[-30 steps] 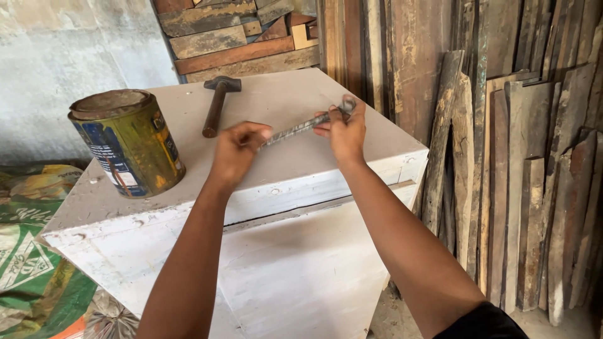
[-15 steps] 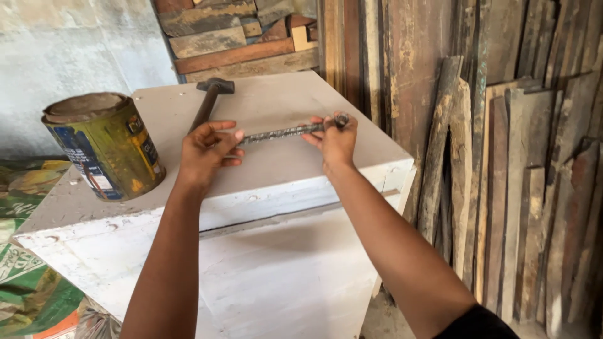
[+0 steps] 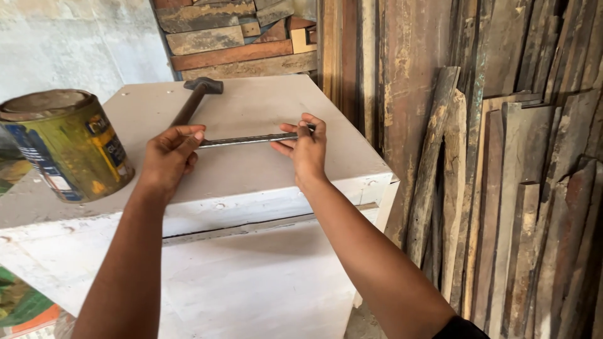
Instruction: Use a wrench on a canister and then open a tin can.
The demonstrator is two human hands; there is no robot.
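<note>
Metal rod [image 3: 248, 139]: dark grey, thin, level; fingers of both hands pinching its ends.

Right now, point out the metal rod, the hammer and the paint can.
metal rod [image 3: 248, 139], head view, middle of the bare shaft.
hammer [image 3: 202, 85], head view, dark head.
paint can [image 3: 69, 154], head view, labelled side wall.

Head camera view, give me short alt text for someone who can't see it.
Two bare hands hold a thin metal rod level over a white cabinet top, left hand and right hand each pinching an end. A hammer and worn paint can sit behind.
</note>
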